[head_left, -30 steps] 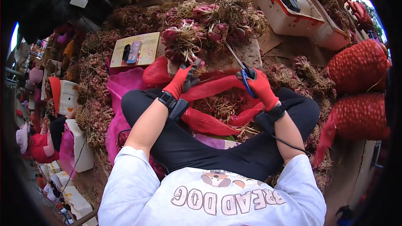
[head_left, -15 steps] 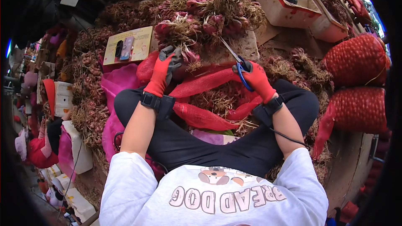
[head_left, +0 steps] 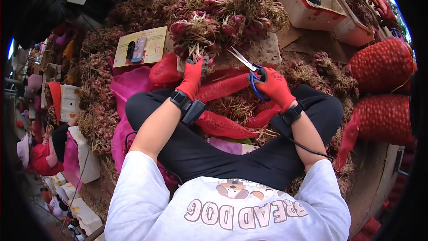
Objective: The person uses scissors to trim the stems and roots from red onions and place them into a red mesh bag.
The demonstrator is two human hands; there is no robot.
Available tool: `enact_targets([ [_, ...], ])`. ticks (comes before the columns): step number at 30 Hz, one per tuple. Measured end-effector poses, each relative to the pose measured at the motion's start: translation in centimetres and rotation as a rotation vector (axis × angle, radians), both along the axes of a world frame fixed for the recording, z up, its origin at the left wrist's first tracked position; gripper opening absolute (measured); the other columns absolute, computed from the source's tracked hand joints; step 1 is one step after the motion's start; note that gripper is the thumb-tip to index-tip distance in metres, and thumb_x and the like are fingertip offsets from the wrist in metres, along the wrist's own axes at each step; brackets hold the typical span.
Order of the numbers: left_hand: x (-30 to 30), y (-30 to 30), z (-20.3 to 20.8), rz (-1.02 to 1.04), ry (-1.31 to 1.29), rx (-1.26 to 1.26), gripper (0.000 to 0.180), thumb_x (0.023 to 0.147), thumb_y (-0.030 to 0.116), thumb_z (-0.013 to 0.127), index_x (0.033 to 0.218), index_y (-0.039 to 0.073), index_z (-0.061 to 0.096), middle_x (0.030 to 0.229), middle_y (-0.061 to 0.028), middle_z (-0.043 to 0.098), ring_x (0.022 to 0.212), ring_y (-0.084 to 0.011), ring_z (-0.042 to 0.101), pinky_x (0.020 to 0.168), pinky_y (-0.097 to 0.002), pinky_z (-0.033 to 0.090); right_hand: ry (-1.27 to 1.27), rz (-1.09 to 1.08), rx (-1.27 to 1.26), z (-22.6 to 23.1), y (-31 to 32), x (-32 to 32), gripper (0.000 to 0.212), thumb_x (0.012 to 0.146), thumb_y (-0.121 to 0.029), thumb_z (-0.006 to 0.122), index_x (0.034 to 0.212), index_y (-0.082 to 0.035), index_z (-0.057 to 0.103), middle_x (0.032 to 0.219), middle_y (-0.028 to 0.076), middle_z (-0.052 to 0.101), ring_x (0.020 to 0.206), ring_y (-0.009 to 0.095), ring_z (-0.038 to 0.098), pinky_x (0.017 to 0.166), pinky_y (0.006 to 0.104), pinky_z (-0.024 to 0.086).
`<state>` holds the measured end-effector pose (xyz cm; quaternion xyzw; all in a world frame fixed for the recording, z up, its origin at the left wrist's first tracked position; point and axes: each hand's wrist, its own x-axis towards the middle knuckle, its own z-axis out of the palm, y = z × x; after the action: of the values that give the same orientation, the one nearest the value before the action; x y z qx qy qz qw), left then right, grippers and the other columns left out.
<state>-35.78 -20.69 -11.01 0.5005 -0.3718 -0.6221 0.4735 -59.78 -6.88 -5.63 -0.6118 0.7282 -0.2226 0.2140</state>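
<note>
My left hand (head_left: 193, 76), in a red glove with grey fingers, is closed on a small bunch of shallots (head_left: 208, 60) at the near edge of a pale block (head_left: 268, 50). My fingers partly hide that bunch. Blue-handled scissors (head_left: 243, 59) are in my gloved right hand (head_left: 276, 86), their blades a little apart and pointing up and left toward the bunch. Heaped on the block lie more dried shallots (head_left: 232, 23) with stringy roots and stalks. Below both hands, a red mesh bag (head_left: 226, 126) spreads open around loose shallots between my legs.
A yellow box (head_left: 149, 40) with a phone (head_left: 139, 49) on it stands left of the block. White foam boxes (head_left: 303, 12) sit at the back right. Two full red mesh sacks (head_left: 383, 118) rest at the right. Further left, another person (head_left: 44, 160) in red is partly visible.
My left hand has moved right and closed in on the shallots at the block's edge. The scissors' blades have parted slightly and swung a little leftward.
</note>
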Motion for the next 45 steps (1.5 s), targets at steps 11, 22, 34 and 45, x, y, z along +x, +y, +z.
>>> enact_targets([
  [11, 7.2, -2.6, 1.1, 0.174, -1.505, -0.425, 0.067, 0.075, 0.034, 0.074, 0.126, 0.003, 0.043, 0.117, -0.0148, 0.056, 0.112, -0.0275, 0.05, 0.091, -0.0341, 0.042, -0.009, -0.041, -0.011, 3.1, -1.1, 0.6, 0.041, 0.071, -0.037, 0.071, 0.104, -0.012, 0.062, 0.103, 0.009, 0.065, 0.094, 0.029, 0.063, 0.079, 0.0386, 0.049],
  [22, 1.4, -1.1, 5.6, -0.276, -1.514, -0.538, 0.055, 0.08, 0.056, 0.056, 0.099, 0.004, 0.062, 0.097, -0.0173, 0.064, 0.086, -0.0339, 0.063, 0.073, -0.0406, 0.051, -0.019, -0.003, 0.003, 2.1, -1.4, 0.5, 0.037, 0.071, -0.036, 0.071, 0.097, -0.01, 0.065, 0.089, 0.011, 0.066, 0.081, 0.029, 0.064, 0.071, 0.0363, 0.049],
  [34, -8.0, -3.0, 2.0, 0.387, -1.187, 0.292, 0.104, 0.059, 0.072, 0.066, 0.137, 0.01, 0.038, 0.147, -0.0293, 0.019, 0.133, -0.0466, 0.024, 0.104, -0.0581, 0.024, -0.082, -0.068, -0.054, 3.2, -1.0, -0.3, 0.044, 0.071, -0.041, 0.071, 0.097, -0.006, 0.065, 0.093, 0.015, 0.066, 0.086, 0.032, 0.064, 0.075, 0.038, 0.049],
  [45, 5.8, 2.0, 5.6, -0.315, 0.172, 0.312, 0.012, 0.088, 0.015, 0.06, 0.096, 0.007, 0.059, 0.077, -0.0017, 0.06, 0.057, -0.0105, 0.054, 0.049, -0.0244, 0.043, -0.937, 0.19, 0.276, 2.1, -2.3, 1.4, 0.042, 0.083, -0.044, 0.065, 0.096, -0.004, 0.063, 0.069, -0.001, 0.056, 0.061, 0.009, 0.057, 0.054, 0.0259, 0.044],
])
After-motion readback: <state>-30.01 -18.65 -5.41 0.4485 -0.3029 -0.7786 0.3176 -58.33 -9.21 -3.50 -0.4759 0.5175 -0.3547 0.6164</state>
